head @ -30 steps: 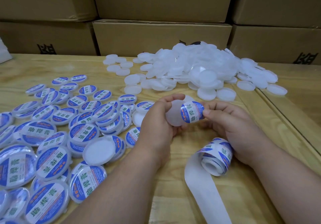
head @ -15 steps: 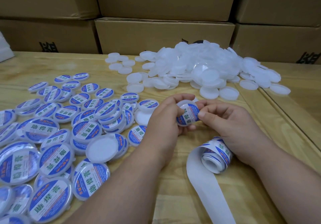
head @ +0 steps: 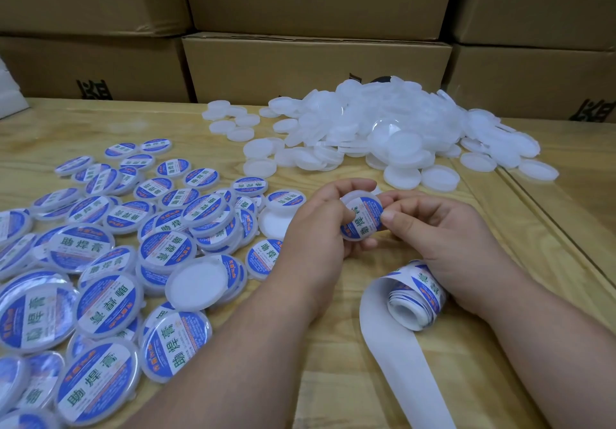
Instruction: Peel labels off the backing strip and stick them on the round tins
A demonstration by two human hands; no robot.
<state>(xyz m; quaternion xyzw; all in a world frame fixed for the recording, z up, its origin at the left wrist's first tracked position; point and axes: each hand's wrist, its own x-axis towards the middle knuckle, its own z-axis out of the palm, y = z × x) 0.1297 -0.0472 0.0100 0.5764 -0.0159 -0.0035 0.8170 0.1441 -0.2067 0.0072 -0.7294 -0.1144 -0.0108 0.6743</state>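
Head view: labelled tin (head: 361,217) between left hand (head: 316,228) and right hand (head: 443,238).

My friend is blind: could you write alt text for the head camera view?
Two hands, left hand and right hand, press a blue label onto a round tin above a wooden table.

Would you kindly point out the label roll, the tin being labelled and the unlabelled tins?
label roll (head: 420,295), head view, printed outer wrap.
tin being labelled (head: 361,217), head view, label face.
unlabelled tins (head: 376,128), head view, pile's middle.
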